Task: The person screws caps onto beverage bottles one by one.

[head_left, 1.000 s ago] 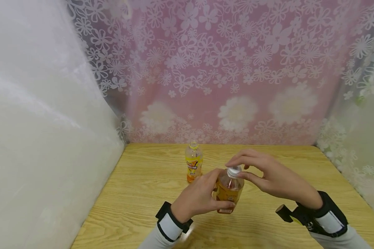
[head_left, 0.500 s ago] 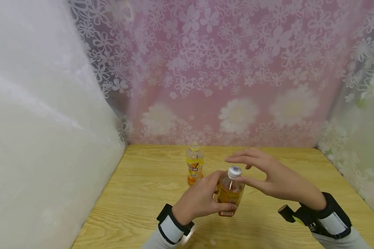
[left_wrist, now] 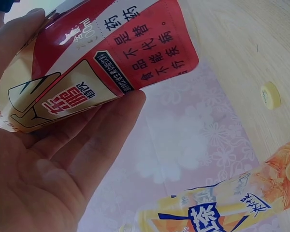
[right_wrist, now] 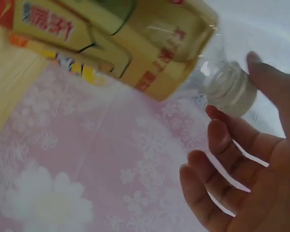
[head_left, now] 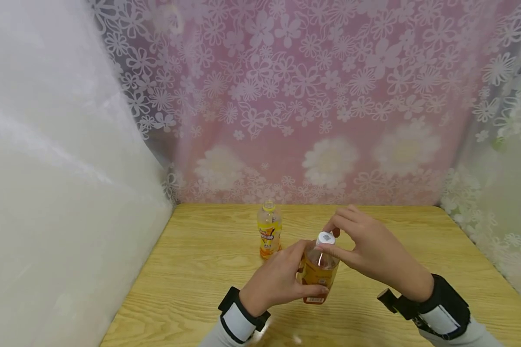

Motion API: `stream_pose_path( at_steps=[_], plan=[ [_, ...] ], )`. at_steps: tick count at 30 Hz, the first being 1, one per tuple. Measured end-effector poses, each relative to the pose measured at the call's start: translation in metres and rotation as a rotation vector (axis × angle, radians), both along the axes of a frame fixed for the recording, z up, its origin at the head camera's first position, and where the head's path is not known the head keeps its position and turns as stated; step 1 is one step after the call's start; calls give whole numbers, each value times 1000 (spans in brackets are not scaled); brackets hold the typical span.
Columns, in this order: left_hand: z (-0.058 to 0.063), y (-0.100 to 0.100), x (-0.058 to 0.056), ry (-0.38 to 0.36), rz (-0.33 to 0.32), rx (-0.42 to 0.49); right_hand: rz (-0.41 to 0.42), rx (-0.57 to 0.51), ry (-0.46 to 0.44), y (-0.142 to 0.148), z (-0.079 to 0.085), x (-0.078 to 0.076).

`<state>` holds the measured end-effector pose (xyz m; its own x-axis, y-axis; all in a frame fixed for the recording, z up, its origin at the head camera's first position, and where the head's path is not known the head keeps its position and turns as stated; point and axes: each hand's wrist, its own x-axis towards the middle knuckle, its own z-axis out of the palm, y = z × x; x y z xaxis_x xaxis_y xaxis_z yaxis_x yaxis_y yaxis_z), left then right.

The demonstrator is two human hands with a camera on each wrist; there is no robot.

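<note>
My left hand [head_left: 282, 279] grips a drink bottle [head_left: 319, 274] with a gold and red label around its body. The bottle stands nearly upright in the head view, and a white cap [head_left: 325, 238] is on its neck. My right hand [head_left: 369, 248] pinches that cap between thumb and forefinger; in the right wrist view its other fingers [right_wrist: 208, 179] curl loosely below. Just behind my left hand stands a second bottle [head_left: 269, 231] with a yellow label and an uncapped mouth. My left hand partly hides its base.
A yellow bottle cap [left_wrist: 270, 95] lies on the wooden table [head_left: 191, 270] near the second bottle. A pink flowered curtain [head_left: 265, 159] hangs behind the table. Pale sheets [head_left: 69, 193] close off both sides.
My right fingers were lifted and spread over the white cap half a second ago; now they have closed in on it. The left hand and its bottle have hardly moved.
</note>
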<state>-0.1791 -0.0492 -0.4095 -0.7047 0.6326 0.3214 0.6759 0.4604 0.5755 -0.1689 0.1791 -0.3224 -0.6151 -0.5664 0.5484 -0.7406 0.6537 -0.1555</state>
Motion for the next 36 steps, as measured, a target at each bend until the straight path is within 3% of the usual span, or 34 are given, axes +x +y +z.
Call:
stream_pose_path(
  at_steps=[2,4,8,12,17,27,30,34,36],
  plan=[
    [0,0,0,3,-5,11,-34,12,11,-1,0,2],
    [1,0,0,9,-14,23,-2,11,-33,2,2,3],
    [3,-1,0,14,-30,35,167,1,-152,14,9,2],
    [4,0,0,4,-37,29,262,29,-184,20,12,-1],
    [3,1,1,-10,-38,21,279,13,-165,21,10,-3],
    [-1,1,0,4,-27,14,130,-5,-79,9,0,-1],
    [-2,0,-1,-13,-40,24,169,-2,-126,11,0,-2],
    [0,-1,-3,-32,-72,40,282,-14,-247,17,2,-4],
    [0,-1,-4,-30,-84,41,317,-19,-260,17,2,-4]
  ],
)
